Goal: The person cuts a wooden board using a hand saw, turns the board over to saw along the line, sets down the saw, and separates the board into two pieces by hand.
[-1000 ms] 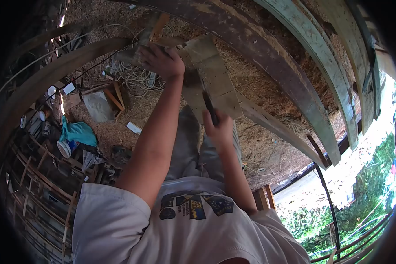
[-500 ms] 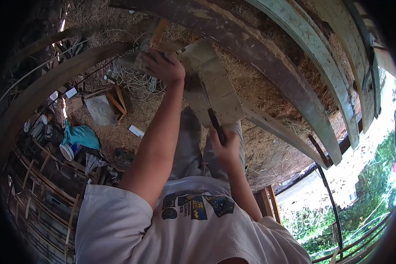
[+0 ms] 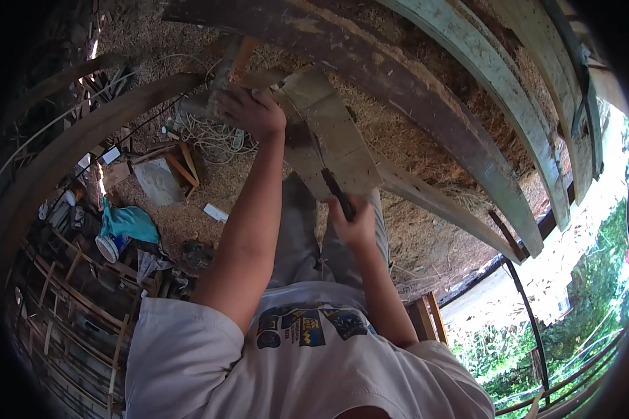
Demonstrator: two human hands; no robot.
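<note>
In the head view, the person's right hand (image 3: 354, 220) is closed around the dark grip of a tool (image 3: 334, 184), whose thin forward part runs along the face of a pale flat board (image 3: 335, 122). The board lies ahead of the body, its near end overlapping the trousers (image 3: 293, 216). The left hand (image 3: 251, 112) is palm down at the board's far left side, fingers extended over wood; whether they clasp anything beneath cannot be told. Among the containers, a white bucket (image 3: 107, 248) stands at the left with a teal cloth (image 3: 131, 222) against it; its contents cannot be made out. Nearer the hands, an open wooden box (image 3: 162, 181) sits on the shavings-strewn floor (image 3: 241, 164), a grey panel forming one face; its interior is only partly visible. Pale rope (image 3: 206, 133) lies in loops beyond it. The tool's far tip is indistinct, the left palm's underside is hidden, the long beams (image 3: 412, 91) at upper right are cut off by the frame, and the dark margins obscure the clutter at far left.
</note>
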